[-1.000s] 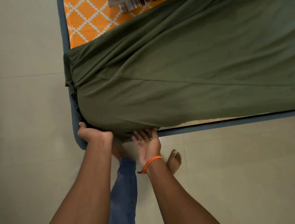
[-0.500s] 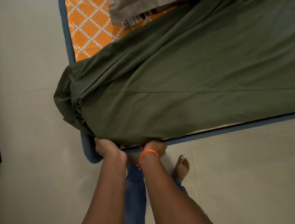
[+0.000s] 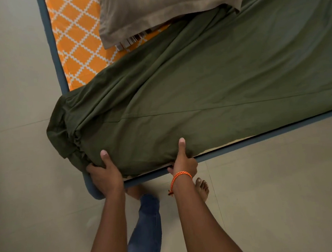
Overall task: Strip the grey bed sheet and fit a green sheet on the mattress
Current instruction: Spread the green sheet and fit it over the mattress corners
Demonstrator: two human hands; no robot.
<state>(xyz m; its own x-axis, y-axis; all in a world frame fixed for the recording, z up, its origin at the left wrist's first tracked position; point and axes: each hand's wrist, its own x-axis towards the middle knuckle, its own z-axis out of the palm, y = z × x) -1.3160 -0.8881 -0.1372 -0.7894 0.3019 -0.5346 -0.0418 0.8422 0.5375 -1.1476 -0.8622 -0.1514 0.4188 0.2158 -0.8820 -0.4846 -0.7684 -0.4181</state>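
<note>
A grey-brown pillow (image 3: 164,8) lies at the top of the bed, partly over a striped cloth (image 3: 132,41) that peeks out beneath its lower edge. A blue-grey bed frame (image 3: 52,47) borders the bed. Pale floor tiles (image 3: 275,186) surround it. An orange braided wristband (image 3: 180,177) circles one wrist, and blue jeans (image 3: 147,226) cover a leg above bare feet (image 3: 202,188).

No readable text, label, brand, number or sign anywhere in the scene.
</note>
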